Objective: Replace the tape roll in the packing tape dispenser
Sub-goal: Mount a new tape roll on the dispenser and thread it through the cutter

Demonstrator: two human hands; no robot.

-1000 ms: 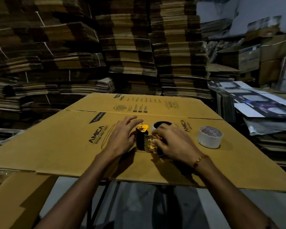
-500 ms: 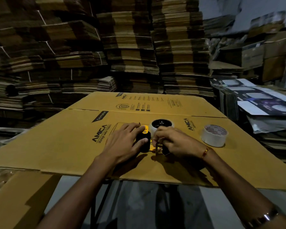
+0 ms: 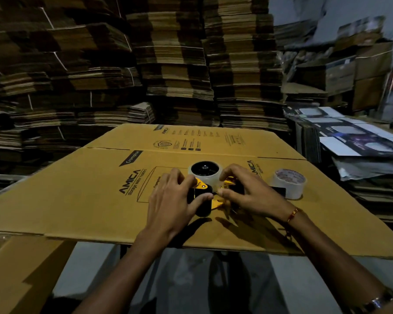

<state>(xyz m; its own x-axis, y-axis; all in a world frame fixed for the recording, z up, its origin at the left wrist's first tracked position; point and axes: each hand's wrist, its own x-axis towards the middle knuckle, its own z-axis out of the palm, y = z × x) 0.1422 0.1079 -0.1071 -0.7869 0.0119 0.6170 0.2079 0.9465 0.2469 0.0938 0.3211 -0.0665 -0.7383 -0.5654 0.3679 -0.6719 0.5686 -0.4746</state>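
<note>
Dispenser [image 3: 202, 200] body mostly behind hands.

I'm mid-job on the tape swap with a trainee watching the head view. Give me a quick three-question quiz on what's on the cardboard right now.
1. True or false: both hands are on the tape dispenser.
2. Where does the loose tape roll lie? A) on the dispenser's spool B) on the flattened carton, right of the right hand C) in the left hand
3. Fill in: the roll on the dispenser sits at the dispenser's ____ end, away from the person.

Key: 1 true; 2 B; 3 far.
</note>
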